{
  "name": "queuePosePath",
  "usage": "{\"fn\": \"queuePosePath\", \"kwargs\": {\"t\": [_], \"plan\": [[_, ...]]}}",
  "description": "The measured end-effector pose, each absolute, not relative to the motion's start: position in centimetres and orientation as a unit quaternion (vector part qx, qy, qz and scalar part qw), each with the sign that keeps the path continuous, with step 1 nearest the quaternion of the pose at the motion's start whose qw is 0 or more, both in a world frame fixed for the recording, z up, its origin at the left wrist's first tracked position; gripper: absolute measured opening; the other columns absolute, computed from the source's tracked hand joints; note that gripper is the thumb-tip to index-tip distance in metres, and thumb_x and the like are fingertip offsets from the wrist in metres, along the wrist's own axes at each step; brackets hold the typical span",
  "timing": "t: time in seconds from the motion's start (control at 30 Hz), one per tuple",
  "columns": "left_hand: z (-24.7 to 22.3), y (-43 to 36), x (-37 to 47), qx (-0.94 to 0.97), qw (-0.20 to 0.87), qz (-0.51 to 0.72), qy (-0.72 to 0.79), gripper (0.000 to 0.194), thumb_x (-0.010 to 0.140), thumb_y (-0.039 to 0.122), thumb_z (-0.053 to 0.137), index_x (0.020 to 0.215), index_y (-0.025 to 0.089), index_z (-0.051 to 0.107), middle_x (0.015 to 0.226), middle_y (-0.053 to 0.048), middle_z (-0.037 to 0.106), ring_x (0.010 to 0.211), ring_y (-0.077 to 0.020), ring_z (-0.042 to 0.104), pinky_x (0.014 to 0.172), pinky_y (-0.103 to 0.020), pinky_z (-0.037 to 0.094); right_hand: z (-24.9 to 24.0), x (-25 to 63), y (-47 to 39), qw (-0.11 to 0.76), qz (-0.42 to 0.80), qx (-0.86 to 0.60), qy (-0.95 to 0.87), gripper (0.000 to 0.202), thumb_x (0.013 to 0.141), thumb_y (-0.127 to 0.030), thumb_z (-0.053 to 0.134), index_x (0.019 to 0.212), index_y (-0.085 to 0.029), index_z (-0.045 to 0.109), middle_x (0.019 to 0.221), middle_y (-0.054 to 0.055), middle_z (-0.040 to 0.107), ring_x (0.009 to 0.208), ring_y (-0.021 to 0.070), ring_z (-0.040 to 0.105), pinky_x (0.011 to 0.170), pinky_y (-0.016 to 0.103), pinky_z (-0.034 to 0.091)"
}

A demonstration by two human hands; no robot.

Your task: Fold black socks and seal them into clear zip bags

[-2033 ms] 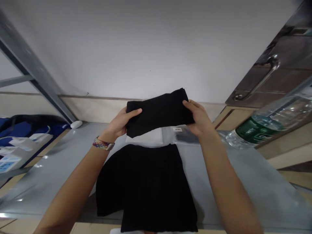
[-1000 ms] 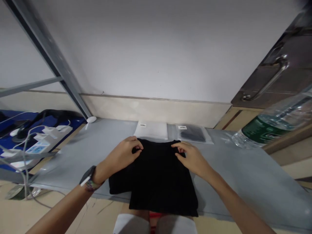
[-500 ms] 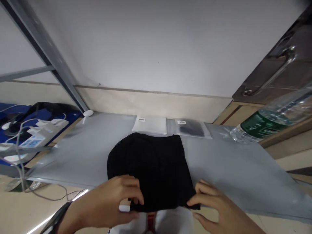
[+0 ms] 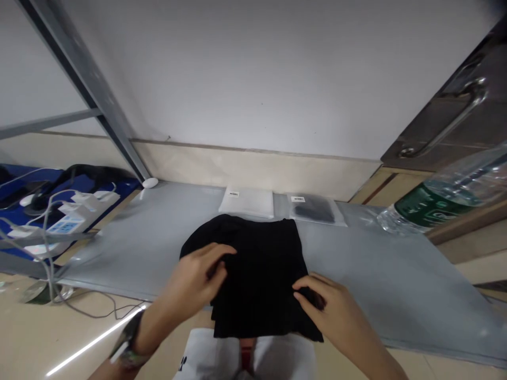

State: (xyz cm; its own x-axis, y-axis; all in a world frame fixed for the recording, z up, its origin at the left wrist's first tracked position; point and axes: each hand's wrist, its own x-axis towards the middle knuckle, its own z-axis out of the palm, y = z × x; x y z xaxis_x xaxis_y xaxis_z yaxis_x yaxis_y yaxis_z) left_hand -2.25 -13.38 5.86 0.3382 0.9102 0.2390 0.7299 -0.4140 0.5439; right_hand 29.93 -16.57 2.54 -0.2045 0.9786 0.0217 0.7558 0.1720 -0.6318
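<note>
A folded black garment [image 4: 261, 279] lies on the grey tabletop, its near edge hanging over my lap. Its upper left part bulges out in a rounded shape. My left hand [image 4: 202, 277] rests over that left part, with index finger and thumb curved and their tips apart on the cloth. At the garment's right edge, my right hand [image 4: 325, 301] pinches the fabric between thumb and index finger. The other fingers of the right hand are partly hidden behind the index finger. A dark band with a light piece circles my left wrist.
Behind the garment lie a white packet [image 4: 247, 202] and a clear packet with dark contents [image 4: 317, 210]. A green-labelled water bottle [image 4: 431, 206] is at the right. Left are a metal post [image 4: 114, 126], a white oval object [image 4: 150, 182] and a power strip [image 4: 73, 221] with cables.
Both hands have left the garment's near edge and moved up, the left to its left part, the right along its right edge. The view has shifted slightly.
</note>
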Motion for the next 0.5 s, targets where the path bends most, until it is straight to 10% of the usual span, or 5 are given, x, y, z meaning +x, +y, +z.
{"fn": "queuePosePath", "kwargs": {"t": [0.17,0.5], "plan": [[4.9,-15.2,-11.1,0.701,0.205,0.233,0.642,0.046,0.099,0.038,0.051,0.143,0.027,0.057,0.078,0.003,0.069,0.064,-0.0191,0.066,0.067,-0.031,0.055,2.1,31.0,-18.3,0.243,0.310,-0.584,-0.710,0.020,0.099,-0.038,0.062,0.097,-0.029,0.080,0.077,-0.001,0.071,0.061,0.0148,0.063,0.058,0.025,0.051],[5.2,-8.5,-6.5,0.725,0.086,0.198,0.654,0.055,0.099,0.058,0.054,0.139,0.022,0.067,0.129,-0.014,0.070,0.119,-0.0349,0.069,0.102,-0.048,0.056,2.3,31.5,-8.7,0.265,0.154,-0.645,-0.700,0.031,0.096,-0.042,0.066,0.116,-0.027,0.085,0.079,0.002,0.070,0.063,0.0180,0.061,0.064,0.032,0.049]]}}
